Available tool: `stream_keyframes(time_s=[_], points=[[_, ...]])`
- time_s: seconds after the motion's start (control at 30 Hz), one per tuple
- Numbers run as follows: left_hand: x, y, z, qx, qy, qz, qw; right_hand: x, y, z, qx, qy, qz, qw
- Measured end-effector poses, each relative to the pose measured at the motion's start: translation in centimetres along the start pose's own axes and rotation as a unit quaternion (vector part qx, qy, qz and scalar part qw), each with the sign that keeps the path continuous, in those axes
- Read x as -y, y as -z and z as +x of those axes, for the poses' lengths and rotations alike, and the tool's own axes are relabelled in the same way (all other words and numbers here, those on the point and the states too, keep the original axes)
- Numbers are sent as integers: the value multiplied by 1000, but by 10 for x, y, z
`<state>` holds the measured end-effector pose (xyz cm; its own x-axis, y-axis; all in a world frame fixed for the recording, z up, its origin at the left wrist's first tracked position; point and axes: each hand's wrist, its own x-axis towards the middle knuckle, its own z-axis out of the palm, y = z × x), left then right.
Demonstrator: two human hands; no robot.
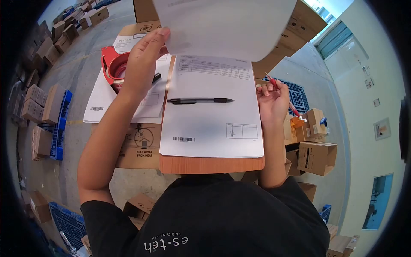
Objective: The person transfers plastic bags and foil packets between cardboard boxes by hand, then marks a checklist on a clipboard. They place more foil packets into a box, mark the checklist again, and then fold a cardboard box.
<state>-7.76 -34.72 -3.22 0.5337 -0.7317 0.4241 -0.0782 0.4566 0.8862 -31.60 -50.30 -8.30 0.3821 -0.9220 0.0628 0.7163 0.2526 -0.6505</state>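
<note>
My left hand pinches the left edge of a raised sheet of paper, curled up over the far end of a paper stack. The stack lies on a wooden clipboard. Across its top page rests a black pen, near a small printed table and a signature box. To the right of the clipboard, my right hand is closed around a red pen, palm turned up. A red tape dispenser sits on other papers beside my left forearm. A black marker shows partly behind my left wrist.
Under the papers is a cardboard box with printed marks. More cartons stand beyond the clipboard, and open boxes are on the right. Blue pallets with cartons lie on the floor at left. A pale wall runs along the right.
</note>
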Motion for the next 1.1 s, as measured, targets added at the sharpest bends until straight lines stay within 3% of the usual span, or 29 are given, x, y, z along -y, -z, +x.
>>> stream_keyframes(time_s=[0.07,0.17,0.23,0.3,0.33,0.37,0.43,0.5,0.53,0.57,0.6,0.63,0.67,0.73,0.77,0.87,0.93,1.03,1.1], points=[[-8,4,1,-3,-10,-7,1000,-4,2,0,21,42,2,999],[-22,17,3,114,93,-35,988,0,-9,-5,-22,95,-47,994],[-26,21,0,274,238,143,921,9,-8,-6,-41,138,-22,989],[-25,11,-11,415,244,301,823,32,-16,-27,6,133,-61,989],[-35,5,-15,481,120,362,789,38,-26,-39,8,130,-57,990],[-39,1,-19,479,123,366,789,45,-36,-51,29,161,-113,980],[-46,-6,-30,432,124,443,776,55,-38,-70,50,187,-164,967],[-54,-11,-51,413,84,485,766,72,-24,-83,290,119,-287,905],[-58,-14,-62,378,-2,510,773,66,-38,-97,292,120,-282,906],[-62,-18,-73,341,-88,531,771,53,-62,-115,216,177,-350,894],[-68,-22,-85,336,-84,485,803,44,-75,-128,135,230,-413,871],[-73,-28,-96,331,-79,438,832,40,-73,-133,136,229,-407,874],[-77,-34,-107,331,-76,444,829,35,-70,-137,169,188,-394,883],[-81,-48,-128,358,66,319,875,25,-75,-144,222,111,-365,897],[-72,-53,-139,346,9,302,889,19,-80,-147,240,77,-349,902],[-65,-54,-152,299,82,198,930,10,-88,-149,305,21,-317,898],[-69,-42,-152,235,164,109,952,8,-91,-147,340,63,-410,844],[-79,-12,-162,33,94,153,983,9,-89,-149,331,55,-376,864],[-77,16,-160,-136,24,228,964,16,-79,-143,318,92,-389,860]])
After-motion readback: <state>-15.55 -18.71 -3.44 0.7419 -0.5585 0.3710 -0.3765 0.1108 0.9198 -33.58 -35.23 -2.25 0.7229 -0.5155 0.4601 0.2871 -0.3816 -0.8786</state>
